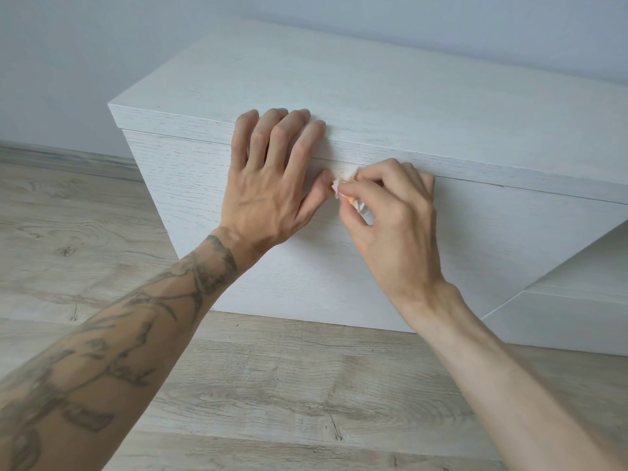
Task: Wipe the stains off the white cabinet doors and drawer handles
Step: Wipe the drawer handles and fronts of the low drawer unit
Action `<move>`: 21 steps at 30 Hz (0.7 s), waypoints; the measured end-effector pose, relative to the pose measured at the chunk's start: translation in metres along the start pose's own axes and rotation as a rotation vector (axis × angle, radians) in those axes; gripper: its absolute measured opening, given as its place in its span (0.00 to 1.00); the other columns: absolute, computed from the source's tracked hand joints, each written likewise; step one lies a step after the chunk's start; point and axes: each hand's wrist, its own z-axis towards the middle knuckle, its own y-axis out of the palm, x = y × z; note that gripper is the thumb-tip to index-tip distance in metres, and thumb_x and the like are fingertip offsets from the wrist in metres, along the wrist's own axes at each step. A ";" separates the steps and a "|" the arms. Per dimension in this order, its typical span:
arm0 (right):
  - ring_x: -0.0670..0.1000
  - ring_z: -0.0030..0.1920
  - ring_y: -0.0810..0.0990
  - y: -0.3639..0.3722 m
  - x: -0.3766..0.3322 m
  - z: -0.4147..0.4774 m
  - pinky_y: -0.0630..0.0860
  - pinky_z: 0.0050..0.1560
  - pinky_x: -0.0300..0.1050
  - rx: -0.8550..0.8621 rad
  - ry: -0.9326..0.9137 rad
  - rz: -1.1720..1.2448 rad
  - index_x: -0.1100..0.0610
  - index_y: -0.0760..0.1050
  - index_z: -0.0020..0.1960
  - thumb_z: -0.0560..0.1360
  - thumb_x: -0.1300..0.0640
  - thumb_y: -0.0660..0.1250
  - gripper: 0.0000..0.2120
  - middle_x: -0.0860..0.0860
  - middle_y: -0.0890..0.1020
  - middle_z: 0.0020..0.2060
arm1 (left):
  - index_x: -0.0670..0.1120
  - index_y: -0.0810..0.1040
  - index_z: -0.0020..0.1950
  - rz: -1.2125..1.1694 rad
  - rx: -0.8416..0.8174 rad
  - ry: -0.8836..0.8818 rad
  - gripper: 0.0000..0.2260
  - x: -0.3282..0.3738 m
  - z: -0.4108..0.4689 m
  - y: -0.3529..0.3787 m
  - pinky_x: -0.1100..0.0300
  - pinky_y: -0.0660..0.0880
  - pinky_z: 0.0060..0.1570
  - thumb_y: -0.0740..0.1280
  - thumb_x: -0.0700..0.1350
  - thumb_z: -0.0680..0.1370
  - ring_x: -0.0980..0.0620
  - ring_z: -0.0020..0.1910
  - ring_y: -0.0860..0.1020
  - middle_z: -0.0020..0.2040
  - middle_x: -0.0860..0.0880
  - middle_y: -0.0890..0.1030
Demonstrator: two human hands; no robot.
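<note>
White wood-grain laminate, matt finish, on the cabinet (pixel 373 90). It is a low unit on a plank floor (pixel 272 385), set against a pale wall (pixel 102 45).

Left hand (pixel 268 185): fingers straight and slightly spread, laid flat over the front edge of the top panel, palm against the upper door front (pixel 204 215). It holds nothing. Judged to be bracing.

Right hand (pixel 397 215): thumb and fingertips pinch a small crumpled wipe (pixel 341 185), white with an orange patch. The wipe is pressed at the seam (pixel 509 188) between top panel and door front, just beside the left thumb.

No stain can be made out at the contact spot, as the hands cover it. No drawer handle is in view. A second white panel (pixel 577 266) sits lower right; I cannot tell whether it is an open door or another unit.

Handling, as judgement:
- Wipe: light, soft and limp, so it will take whatever shape the fingers give it. Damp or dry cannot be told. Best held close to the working tip, as now, so pressure reaches the seam. The wad is small, so nails may touch the laminate.
- Cabinet: rigid and probably heavy, unlikely to shift under rubbing. The door front may give if pushed hard, so the flat left hand is useful there.
- Surface: the grain grooves probably trap dirt, so strokes along the grain should lift more than strokes across it. Hard scrubbing could mark the laminate.
</note>
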 end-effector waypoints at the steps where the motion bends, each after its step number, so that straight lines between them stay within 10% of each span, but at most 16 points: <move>1: 0.56 0.44 0.81 -0.004 0.002 -0.003 0.68 0.53 0.49 0.005 -0.015 0.005 0.59 0.86 0.48 0.75 0.66 0.76 0.05 0.52 0.83 0.45 | 0.39 0.78 0.71 0.000 0.001 0.002 0.23 0.000 0.000 0.000 0.39 0.64 0.74 0.61 0.55 0.85 0.37 0.67 0.76 0.68 0.39 0.79; 16: 0.60 0.46 0.80 -0.053 0.057 -0.036 0.76 0.49 0.57 0.050 -0.013 -0.046 0.63 0.88 0.51 0.80 0.64 0.75 0.03 0.57 0.85 0.47 | 0.39 0.76 0.71 -0.039 -0.020 -0.004 0.22 0.001 0.001 -0.003 0.39 0.63 0.74 0.64 0.52 0.84 0.37 0.68 0.73 0.68 0.39 0.77; 21: 0.51 0.46 0.80 -0.069 0.058 -0.043 0.75 0.53 0.35 0.136 0.312 0.015 0.62 0.86 0.51 0.77 0.65 0.75 0.03 0.54 0.82 0.48 | 0.39 0.76 0.72 -0.044 -0.032 -0.008 0.22 0.001 0.000 -0.004 0.38 0.64 0.74 0.63 0.53 0.84 0.36 0.68 0.74 0.69 0.39 0.77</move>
